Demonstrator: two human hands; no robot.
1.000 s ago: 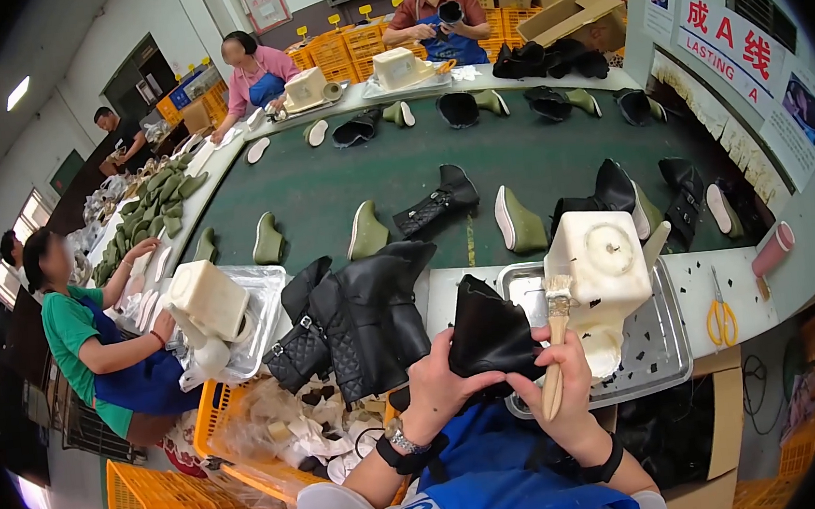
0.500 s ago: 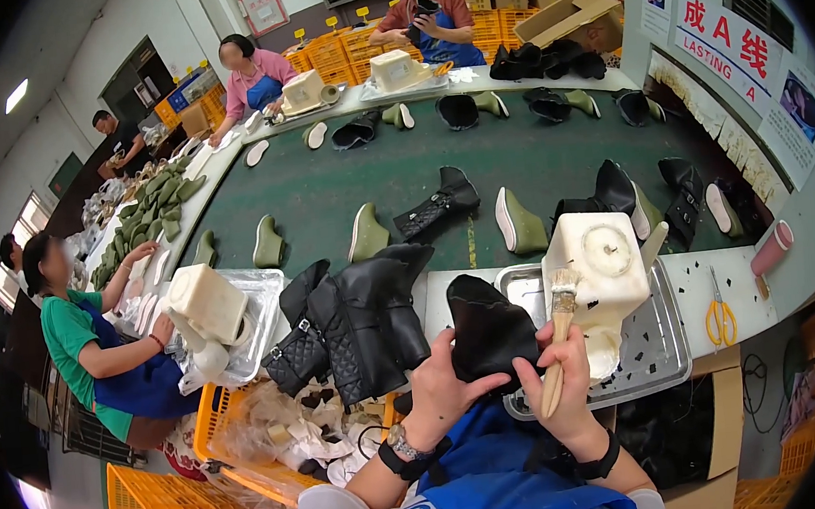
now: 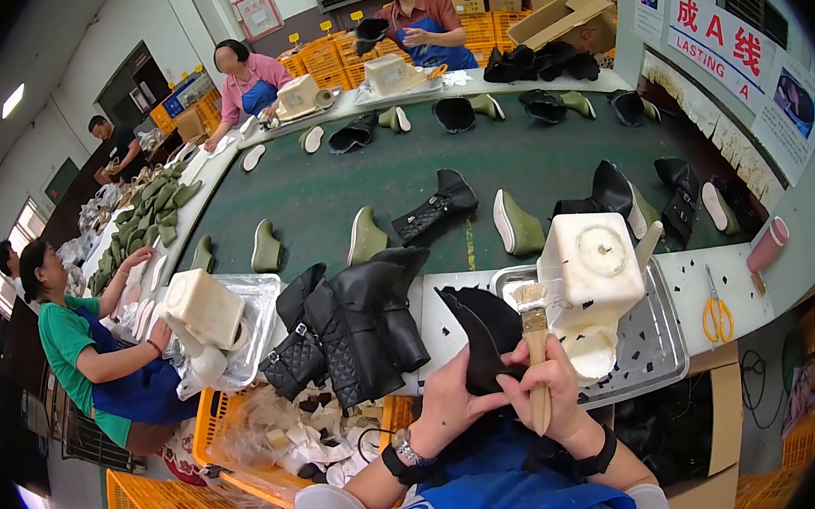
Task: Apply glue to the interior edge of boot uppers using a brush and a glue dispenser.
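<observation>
My left hand (image 3: 452, 404) is closed on a black boot upper (image 3: 488, 333), whose wide top opening points up and to the left. In my right hand (image 3: 557, 392) a flat paintbrush (image 3: 536, 345) stands bristles up. The fingers of that hand also reach the boot upper's right edge. Just beyond the brush, a white block-shaped container (image 3: 600, 262) rests in a metal tray (image 3: 668, 333), with pale liquid in its lower opening. Several finished-looking black quilted boots (image 3: 360, 322) with buckles lie left of my hands.
A green conveyor belt (image 3: 324, 184) carries black boots and green wedge pieces (image 3: 518, 223). Yellow-handled scissors (image 3: 717, 317) and a pink cup (image 3: 768, 244) are at right. An orange crate (image 3: 211, 422) stands at lower left. A co-worker in green (image 3: 81, 341) sits left; others work across the belt.
Both hands have drawn closer together. The boot upper has turned and now tilts to the left, and the brush has shifted slightly left. Across the belt, a co-worker's held black piece has moved left.
</observation>
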